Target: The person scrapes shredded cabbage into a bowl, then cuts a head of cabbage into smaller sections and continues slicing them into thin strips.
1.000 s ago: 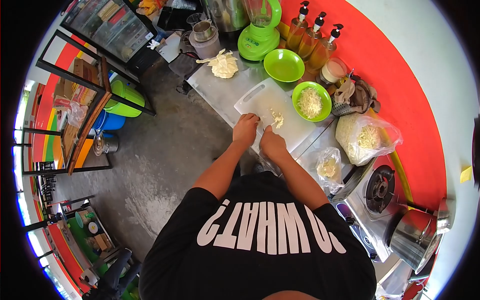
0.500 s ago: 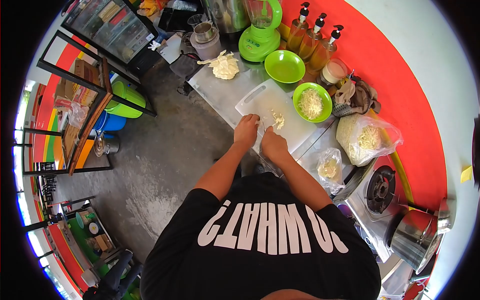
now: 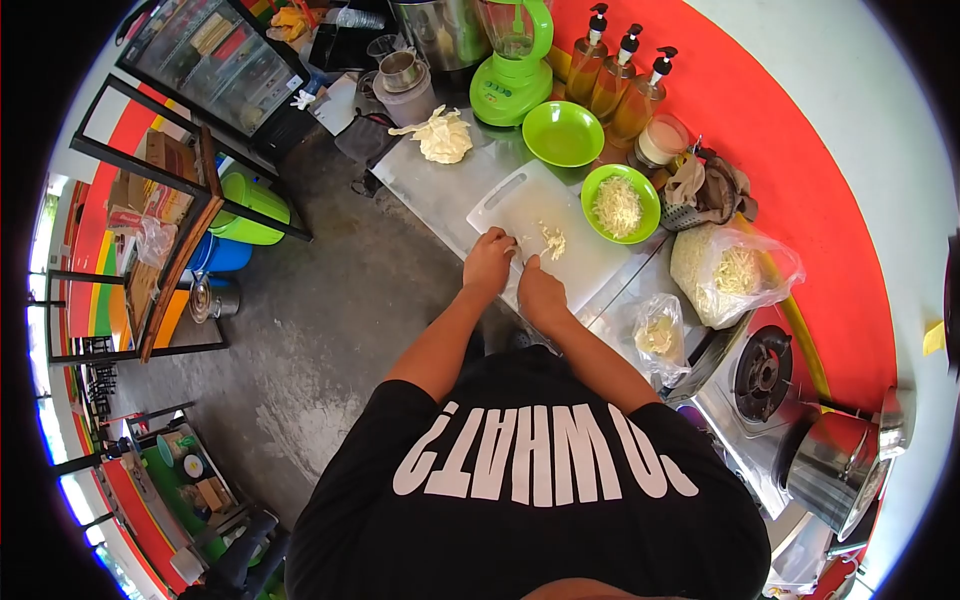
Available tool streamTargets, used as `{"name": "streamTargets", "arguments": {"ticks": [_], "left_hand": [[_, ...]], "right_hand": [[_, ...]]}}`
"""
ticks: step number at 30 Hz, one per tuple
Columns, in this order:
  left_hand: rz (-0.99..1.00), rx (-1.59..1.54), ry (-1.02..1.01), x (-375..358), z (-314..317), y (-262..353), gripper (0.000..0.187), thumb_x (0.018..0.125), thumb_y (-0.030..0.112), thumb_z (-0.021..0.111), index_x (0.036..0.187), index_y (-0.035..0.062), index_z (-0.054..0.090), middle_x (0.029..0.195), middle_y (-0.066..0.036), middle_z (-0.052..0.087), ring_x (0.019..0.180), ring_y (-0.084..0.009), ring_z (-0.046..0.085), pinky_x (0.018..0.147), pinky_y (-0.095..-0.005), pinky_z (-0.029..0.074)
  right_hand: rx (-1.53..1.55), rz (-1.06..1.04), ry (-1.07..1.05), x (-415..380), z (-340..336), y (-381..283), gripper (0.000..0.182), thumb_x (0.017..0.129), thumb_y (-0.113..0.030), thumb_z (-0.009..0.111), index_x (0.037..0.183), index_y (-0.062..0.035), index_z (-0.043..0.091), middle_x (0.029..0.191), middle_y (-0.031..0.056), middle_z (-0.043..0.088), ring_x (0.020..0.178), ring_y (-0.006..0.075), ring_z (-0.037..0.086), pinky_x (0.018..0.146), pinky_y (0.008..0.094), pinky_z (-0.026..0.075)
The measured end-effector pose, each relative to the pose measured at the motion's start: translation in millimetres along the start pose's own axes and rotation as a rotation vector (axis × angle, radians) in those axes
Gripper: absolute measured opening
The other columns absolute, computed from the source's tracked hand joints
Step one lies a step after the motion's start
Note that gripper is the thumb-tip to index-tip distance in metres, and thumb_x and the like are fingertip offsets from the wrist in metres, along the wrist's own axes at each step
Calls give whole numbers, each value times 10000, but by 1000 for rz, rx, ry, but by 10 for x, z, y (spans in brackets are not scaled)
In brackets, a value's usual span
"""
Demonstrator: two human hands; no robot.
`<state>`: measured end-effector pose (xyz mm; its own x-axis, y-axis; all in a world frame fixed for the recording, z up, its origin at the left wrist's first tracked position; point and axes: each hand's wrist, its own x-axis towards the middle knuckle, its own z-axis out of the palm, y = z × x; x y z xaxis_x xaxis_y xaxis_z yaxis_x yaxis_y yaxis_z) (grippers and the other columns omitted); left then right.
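Observation:
My right hand [image 3: 541, 296] is closed around the handle of a knife, mostly hidden by the fingers. Its thin blade [image 3: 519, 257] reaches toward my left hand [image 3: 487, 262], whose fingertips are pinched on a small pale piece at the near edge of a white cutting board [image 3: 580, 215]. The piece is too small to make out. Chopped pale bits [image 3: 552, 239] lie on the board just beyond my hands. Past the board's right corner stands a green bowl [image 3: 588, 222] of pale shreds [image 3: 618, 206].
Behind the board are another green bowl [image 3: 563, 134], a green blender [image 3: 512, 85] and several pump bottles [image 3: 636, 108]. A crumpled pale wrapper [image 3: 443, 137] sits on the counter at left. Bags of shreds [image 3: 735, 272] and pale pieces [image 3: 656, 338] lie right, near a gas burner [image 3: 763, 374].
My right hand has shifted slightly left and nearer to me with the knife, closer to my left hand. The whole view has moved a little.

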<state>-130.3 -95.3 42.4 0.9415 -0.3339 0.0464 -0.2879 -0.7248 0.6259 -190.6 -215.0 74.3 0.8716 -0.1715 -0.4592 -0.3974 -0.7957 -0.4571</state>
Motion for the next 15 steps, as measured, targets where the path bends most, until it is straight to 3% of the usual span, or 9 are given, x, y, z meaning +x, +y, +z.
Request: {"name": "streamTargets", "arguments": {"ticks": [15], "left_hand": [[-15,-58,17,25,1,-26,130,839,94,739,964,73,713,1087,-56,641,1038,-318,642,863,-445,528]], "right_hand": [[-24,-58,-23,84,-61,-64,240,974,-98,433,1153,58,469,1016,338,701,963,461,711,873,524,550]]}}
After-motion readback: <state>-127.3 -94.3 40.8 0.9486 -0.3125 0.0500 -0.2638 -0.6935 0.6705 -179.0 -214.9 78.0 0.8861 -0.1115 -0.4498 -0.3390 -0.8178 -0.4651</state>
